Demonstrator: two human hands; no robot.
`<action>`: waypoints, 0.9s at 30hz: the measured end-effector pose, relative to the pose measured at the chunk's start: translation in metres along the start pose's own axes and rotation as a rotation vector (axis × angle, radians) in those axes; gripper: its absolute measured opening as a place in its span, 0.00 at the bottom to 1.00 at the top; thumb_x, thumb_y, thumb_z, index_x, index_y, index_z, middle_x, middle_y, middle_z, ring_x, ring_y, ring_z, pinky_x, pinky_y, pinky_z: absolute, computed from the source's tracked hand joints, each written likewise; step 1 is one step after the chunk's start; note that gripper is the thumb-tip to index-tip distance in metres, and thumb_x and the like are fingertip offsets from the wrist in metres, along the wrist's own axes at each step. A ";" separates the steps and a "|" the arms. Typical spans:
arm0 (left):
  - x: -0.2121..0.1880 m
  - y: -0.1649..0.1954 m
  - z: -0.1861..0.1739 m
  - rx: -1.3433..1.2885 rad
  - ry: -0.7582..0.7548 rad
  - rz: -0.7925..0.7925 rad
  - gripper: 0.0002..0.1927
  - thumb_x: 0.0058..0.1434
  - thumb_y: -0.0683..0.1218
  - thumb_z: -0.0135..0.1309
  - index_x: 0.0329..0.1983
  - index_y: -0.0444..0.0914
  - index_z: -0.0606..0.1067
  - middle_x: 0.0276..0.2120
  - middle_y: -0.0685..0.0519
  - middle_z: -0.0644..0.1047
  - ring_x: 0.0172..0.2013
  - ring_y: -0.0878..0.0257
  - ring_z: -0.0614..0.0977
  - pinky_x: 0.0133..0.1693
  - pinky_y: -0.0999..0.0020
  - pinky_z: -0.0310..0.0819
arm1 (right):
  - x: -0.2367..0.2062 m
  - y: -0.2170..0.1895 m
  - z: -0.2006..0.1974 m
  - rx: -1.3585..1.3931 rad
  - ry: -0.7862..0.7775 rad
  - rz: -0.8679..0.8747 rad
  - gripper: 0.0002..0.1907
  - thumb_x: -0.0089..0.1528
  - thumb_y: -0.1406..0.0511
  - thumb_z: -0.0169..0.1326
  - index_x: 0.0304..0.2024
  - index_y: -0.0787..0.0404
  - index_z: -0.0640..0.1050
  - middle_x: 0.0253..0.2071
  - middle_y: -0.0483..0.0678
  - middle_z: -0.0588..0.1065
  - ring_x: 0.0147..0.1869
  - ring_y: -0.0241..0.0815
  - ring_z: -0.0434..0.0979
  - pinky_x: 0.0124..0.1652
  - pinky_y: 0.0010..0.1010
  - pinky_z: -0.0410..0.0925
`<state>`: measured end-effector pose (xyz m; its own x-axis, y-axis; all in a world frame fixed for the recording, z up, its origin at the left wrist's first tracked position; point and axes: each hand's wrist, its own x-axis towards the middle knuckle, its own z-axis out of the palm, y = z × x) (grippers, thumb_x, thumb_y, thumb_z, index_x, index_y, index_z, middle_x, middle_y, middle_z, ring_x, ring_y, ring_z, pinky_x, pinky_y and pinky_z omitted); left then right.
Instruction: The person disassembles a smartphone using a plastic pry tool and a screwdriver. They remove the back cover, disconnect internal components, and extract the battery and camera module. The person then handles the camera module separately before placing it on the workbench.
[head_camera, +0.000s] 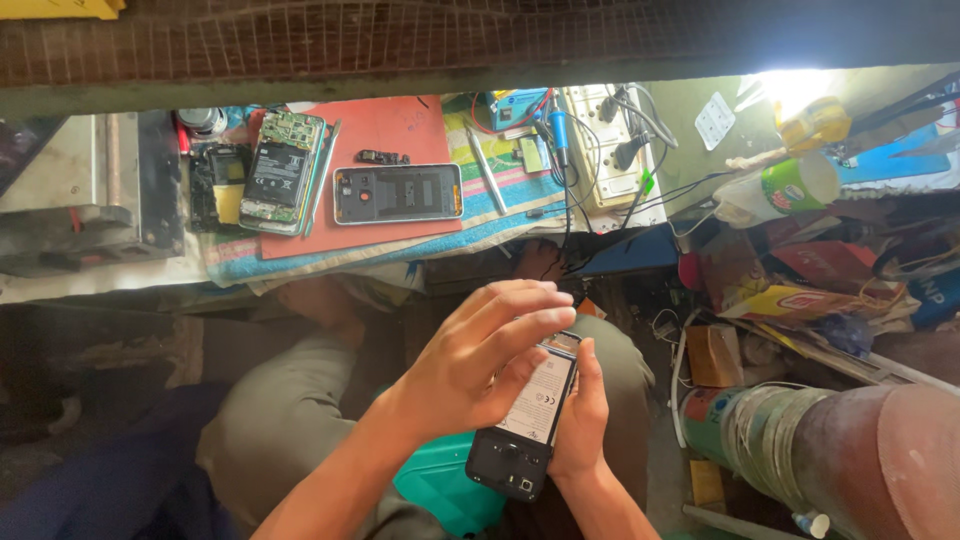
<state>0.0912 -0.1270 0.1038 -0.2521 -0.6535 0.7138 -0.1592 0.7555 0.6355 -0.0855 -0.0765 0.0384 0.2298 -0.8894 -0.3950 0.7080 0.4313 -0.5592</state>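
Note:
A black phone with its back cover off is held over my lap, its white-labelled battery showing. My right hand grips the phone along its right edge from below. Reaching in from the lower left, my left hand lies across the phone's upper half. Its fingers curl over the top end of the battery, and the thumb is hidden underneath.
The bench above has a red mat holding an opened phone with a bare circuit board and a phone shell. Tweezers, a blue soldering iron and a power strip lie to the right. Packaging clutter and a tape-wrapped cylinder fill the right side.

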 end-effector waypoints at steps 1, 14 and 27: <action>0.000 0.001 -0.002 -0.014 -0.008 0.007 0.30 0.55 0.32 0.58 0.61 0.38 0.67 0.52 0.40 0.77 0.53 0.44 0.81 0.53 0.51 0.79 | 0.000 -0.001 0.002 -0.025 0.036 0.016 0.36 0.70 0.43 0.31 0.58 0.66 0.72 0.46 0.55 0.78 0.47 0.46 0.82 0.44 0.35 0.75; 0.002 0.001 0.002 0.095 0.035 -0.007 0.27 0.55 0.41 0.66 0.59 0.38 0.73 0.40 0.49 0.77 0.42 0.51 0.81 0.41 0.59 0.79 | -0.001 -0.001 0.004 -0.039 -0.007 0.029 0.38 0.71 0.42 0.31 0.57 0.68 0.72 0.46 0.57 0.77 0.46 0.46 0.82 0.43 0.35 0.75; -0.010 -0.007 0.005 0.018 0.059 -0.127 0.29 0.65 0.36 0.64 0.67 0.39 0.69 0.45 0.48 0.79 0.38 0.55 0.83 0.39 0.64 0.80 | 0.001 -0.001 0.008 -0.033 -0.092 0.063 0.38 0.68 0.41 0.30 0.56 0.65 0.72 0.44 0.57 0.79 0.43 0.50 0.83 0.41 0.40 0.77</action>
<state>0.0903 -0.1255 0.0912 -0.1719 -0.7454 0.6441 -0.2032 0.6666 0.7172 -0.0807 -0.0795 0.0444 0.3343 -0.8700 -0.3624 0.6682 0.4899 -0.5599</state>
